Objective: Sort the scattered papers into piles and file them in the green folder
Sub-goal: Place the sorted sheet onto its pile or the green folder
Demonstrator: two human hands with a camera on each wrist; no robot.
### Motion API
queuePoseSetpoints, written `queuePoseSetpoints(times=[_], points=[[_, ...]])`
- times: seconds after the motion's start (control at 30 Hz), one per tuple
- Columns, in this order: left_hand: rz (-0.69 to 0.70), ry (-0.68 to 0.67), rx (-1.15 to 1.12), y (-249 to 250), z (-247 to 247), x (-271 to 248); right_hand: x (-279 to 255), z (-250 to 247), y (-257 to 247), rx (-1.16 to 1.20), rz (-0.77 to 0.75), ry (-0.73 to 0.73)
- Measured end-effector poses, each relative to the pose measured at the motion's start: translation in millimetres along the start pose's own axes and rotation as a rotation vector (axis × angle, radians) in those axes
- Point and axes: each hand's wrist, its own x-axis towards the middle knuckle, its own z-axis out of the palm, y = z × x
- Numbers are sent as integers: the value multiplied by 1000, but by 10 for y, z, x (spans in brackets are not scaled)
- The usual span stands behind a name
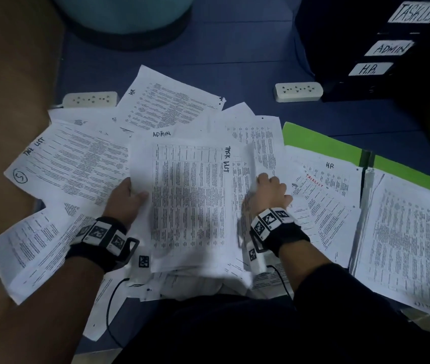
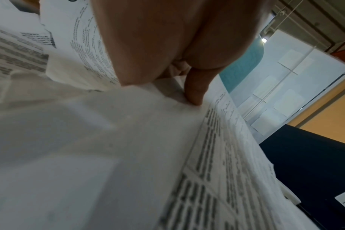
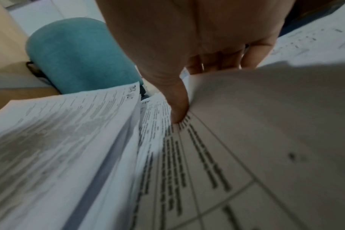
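A stack of printed sheets marked "TASK LIST" [image 1: 190,198] is held between both hands over the paper heap. My left hand [image 1: 127,198] grips its left edge, thumb [image 2: 193,91] on top of the stack [image 2: 128,147]. My right hand [image 1: 267,193] pinches a curled sheet [image 3: 266,116] at the right side, thumb [image 3: 177,107] on a table page. The green folder [image 1: 321,143] lies open at the right with filed pages [image 1: 405,237] on it. Scattered papers marked "HR" [image 1: 166,103], "ADMIN" and "TASK LIST" [image 1: 69,164] cover the floor.
Two white power strips [image 1: 299,91] [image 1: 90,99] lie on the blue floor behind the papers. A black tray stack labelled TASK LIST, ADMIN, HR [image 1: 382,48] stands at the back right. A teal round seat [image 1: 124,14] is at the back, brown furniture [image 1: 11,88] at the left.
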Motion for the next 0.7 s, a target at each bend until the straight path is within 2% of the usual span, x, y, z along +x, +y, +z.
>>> queuePoseSetpoints(times=[0.07, 0.1, 0.17, 0.23, 0.37, 0.43, 0.5, 0.53, 0.57, 0.7], points=[[-4, -30, -46, 16, -37, -13, 16, -81, 59, 152, -76, 71], [-12, -50, -78, 24, -58, -28, 17, -159, 82, 313, -102, 54], [-17, -85, -118, 22, -99, -40, 49, -258, 120, 663, -126, -42], [-29, -79, -121, 20, -98, -6, 24, -320, 93, 906, -137, -168], [-58, -66, -199, -160, -59, 185, -134, -295, -121, 1195, -234, -397], [-82, -35, -176, -83, -11, 137, -177, -284, -222, 1161, -268, -458], [-88, 38, -131, -43, 1, 112, -155, -216, -248, 1141, -202, -505], [-80, 85, -104, -54, -6, 120, -108, -168, -241, 1109, -147, -482], [-80, 122, -78, -61, -29, 119, -50, -135, -233, 1017, -84, -408], [-114, 197, -96, -164, -151, 154, 134, 12, -272, 311, 83, -187]])
